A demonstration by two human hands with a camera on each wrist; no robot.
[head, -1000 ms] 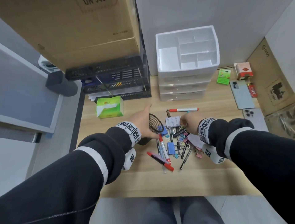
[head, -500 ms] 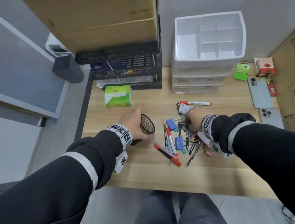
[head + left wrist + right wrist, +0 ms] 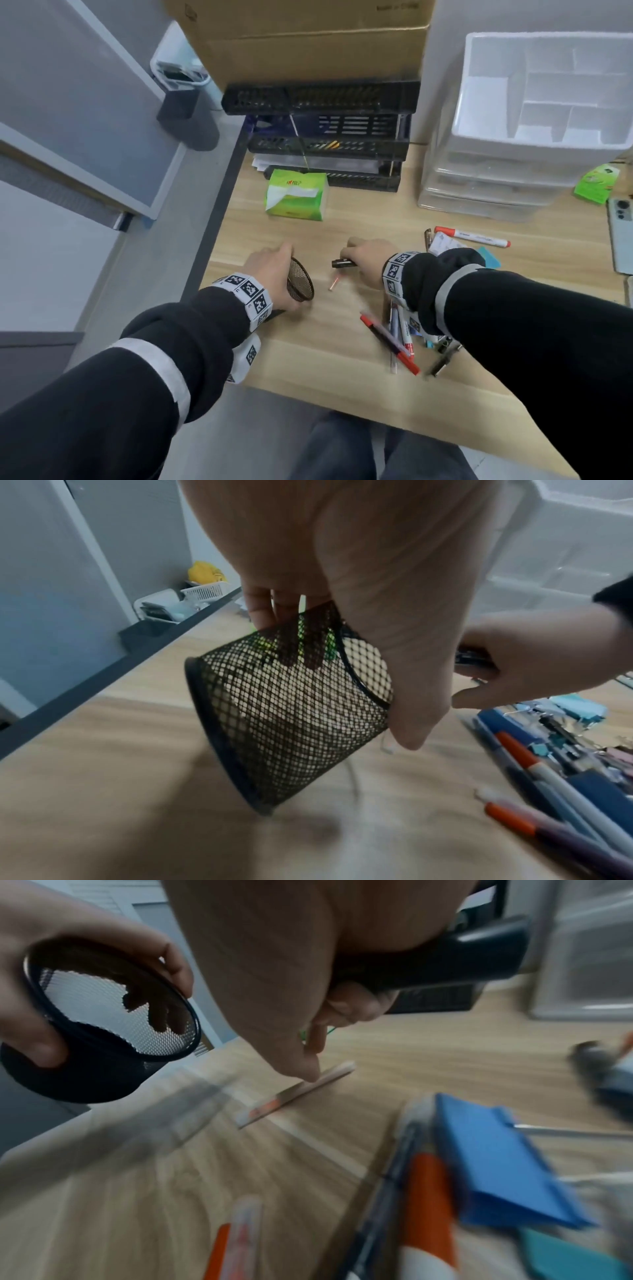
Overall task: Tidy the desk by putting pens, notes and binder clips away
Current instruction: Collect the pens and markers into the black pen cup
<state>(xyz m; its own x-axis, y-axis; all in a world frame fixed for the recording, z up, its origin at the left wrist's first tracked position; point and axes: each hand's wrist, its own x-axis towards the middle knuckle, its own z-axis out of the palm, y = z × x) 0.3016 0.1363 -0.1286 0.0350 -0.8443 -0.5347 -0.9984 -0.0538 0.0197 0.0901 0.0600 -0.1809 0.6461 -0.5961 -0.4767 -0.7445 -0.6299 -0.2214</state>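
My left hand point(image 3: 274, 270) grips a black mesh pen cup point(image 3: 300, 284) and holds it tilted above the desk, its mouth turned to the right. The left wrist view shows fingers and thumb wrapped round the cup point(image 3: 291, 710). My right hand point(image 3: 368, 258) grips a black pen point(image 3: 342, 263) just right of the cup's mouth; the pen point(image 3: 445, 961) lies across its curled fingers. A thin short stick point(image 3: 334, 283) lies on the wood between the hands. Several pens and markers point(image 3: 397, 339) lie partly under my right forearm, next to a blue binder clip point(image 3: 496, 1172). A red-capped marker point(image 3: 472, 236) and paper notes point(image 3: 445, 245) sit behind.
A white drawer organiser point(image 3: 534, 102) with open top compartments stands at the back right. Black stacked trays point(image 3: 325, 137) under a cardboard box point(image 3: 308, 34) fill the back middle. A green tissue pack point(image 3: 296, 195) sits before them, a phone point(image 3: 621, 236) at the far right.
My right hand has closed on a black pen in the pile and carried it left toward the cup. My left hand has kept the cup tilted in place.
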